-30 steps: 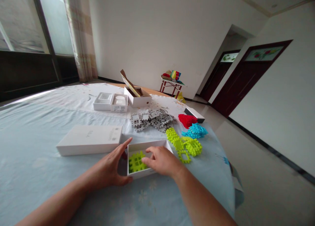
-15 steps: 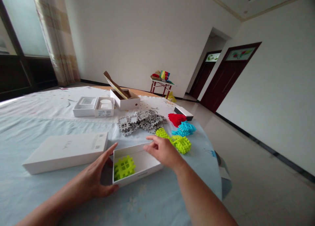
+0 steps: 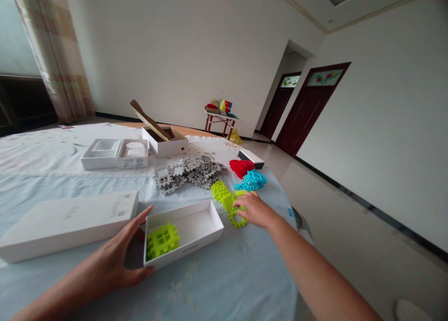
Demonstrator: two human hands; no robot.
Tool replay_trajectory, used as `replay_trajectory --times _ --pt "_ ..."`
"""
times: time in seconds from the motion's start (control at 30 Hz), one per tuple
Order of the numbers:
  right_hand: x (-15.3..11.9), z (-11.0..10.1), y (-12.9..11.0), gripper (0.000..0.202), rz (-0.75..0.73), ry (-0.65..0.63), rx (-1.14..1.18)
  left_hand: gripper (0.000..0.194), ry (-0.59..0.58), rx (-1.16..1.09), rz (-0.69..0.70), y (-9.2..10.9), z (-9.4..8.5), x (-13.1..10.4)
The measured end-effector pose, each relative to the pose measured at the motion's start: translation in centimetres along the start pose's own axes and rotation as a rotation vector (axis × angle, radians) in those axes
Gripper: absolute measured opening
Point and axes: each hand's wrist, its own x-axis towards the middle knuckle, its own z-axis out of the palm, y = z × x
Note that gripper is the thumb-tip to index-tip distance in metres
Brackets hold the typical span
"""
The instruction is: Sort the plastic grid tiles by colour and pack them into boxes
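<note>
An open white box sits near the table's front, with green lattice pieces in its left end. My left hand is spread around the box's left end, thumb at the front corner and fingers at the back one. Over the pile of green pieces, right of the box, my right hand has its fingers bent down onto a piece; the fingertips are partly hidden. Behind lie grey pieces, red pieces and blue pieces.
A large closed white box lies at the left. Farther back stand two small white trays and a white box with a raised brown flap. A black and white box lies near the right edge of the tablecloth.
My right hand has left the white box's right end and moved right onto the green pile. My left hand stays at the box. The view has shifted slightly right.
</note>
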Motion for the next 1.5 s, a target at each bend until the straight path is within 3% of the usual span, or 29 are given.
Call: replay_trajectory --times 0.2,0.4,0.57,0.83,1.2,1.5 --pt "1.1 1.4 -0.4 0.017 -0.009 -0.104 -0.199 0.089 0.004 -0.009 0.007 -0.2 0.2 -0.1" --pt "1.6 1.6 -0.4 0.012 -0.04 -0.124 -0.252 0.091 0.009 0.009 0.019 -0.1 0.2 0.1" --pt "0.6 0.7 -0.9 0.017 -0.062 -0.119 -0.192 0.09 0.034 0.003 0.03 0.1 0.2 0.1" --pt "-1.3 0.3 -1.5 0.036 -0.115 -0.212 -0.17 0.091 0.027 0.035 0.02 0.0 0.2 0.0" --pt "1.3 -0.4 -1.1 0.021 -0.101 -0.062 -0.148 0.087 0.005 -0.027 0.005 0.6 -0.1 0.0" --pt "4.3 0.2 0.0 0.024 -0.075 0.049 -0.122 0.093 0.011 -0.009 0.047 0.4 0.0 0.0"
